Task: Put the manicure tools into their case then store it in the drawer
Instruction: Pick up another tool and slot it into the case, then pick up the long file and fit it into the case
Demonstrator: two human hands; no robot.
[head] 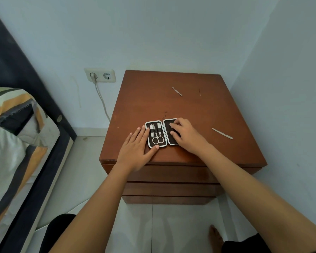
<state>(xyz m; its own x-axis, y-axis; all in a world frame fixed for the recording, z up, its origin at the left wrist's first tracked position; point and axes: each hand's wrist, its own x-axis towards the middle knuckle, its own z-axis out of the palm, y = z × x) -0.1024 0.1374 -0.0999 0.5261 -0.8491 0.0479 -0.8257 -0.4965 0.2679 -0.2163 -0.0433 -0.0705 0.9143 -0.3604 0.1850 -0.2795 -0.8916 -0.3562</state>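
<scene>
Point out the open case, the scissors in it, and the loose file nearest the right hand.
open case (156,121): head view, top rim of left half.
scissors (158,140): head view, finger loops.
loose file (222,133): head view, mid-blade, on the nightstand right of the right hand (185,136).

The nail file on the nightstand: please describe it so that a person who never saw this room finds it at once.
Look at the brown wooden nightstand in the corner. To the right of the open manicure case, near the top's right edge, lies the nail file. It is the longest, flattest loose tool; the cuticle pusher and thin needle lie far back.
</scene>
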